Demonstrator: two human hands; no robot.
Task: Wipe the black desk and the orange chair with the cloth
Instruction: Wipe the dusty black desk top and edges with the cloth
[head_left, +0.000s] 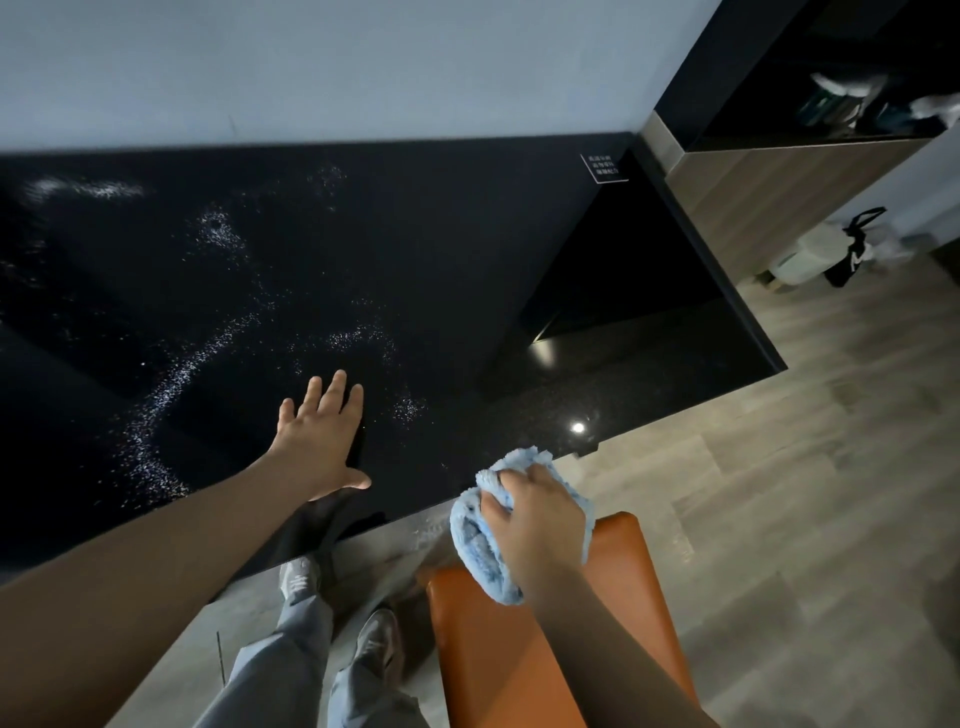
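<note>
Cloth (475, 540), pale blue and fluffy, was bunched in the right hand (535, 519), whose fingers were curled tightly round it so that folds spilled out above and below the knuckles. It hung just off the near edge of the black bench (415, 260), over the far end of the orange chair (498, 649); whether it touched the chair's surface could not be told from this view. The chair lay directly beneath and behind the cloth, its long axis running back toward the person, while the bench spread forward and to the left. The left hand (322, 441) lay flat on the bench with its fingers straight and spread and the thumb out to the side, holding nothing. A trail of white specks (171, 384) curved across the bench top, mostly forward and left of the left hand and well apart from the cloth. So the left hand was nearer the dirt, but the right hand carried the only wiping tool. To work on the bench, the cloth would probably have to travel forward and left across the edge. For the chair it would need only to come straight down. The grey wooden floor (779, 493) showed to the right.
</note>
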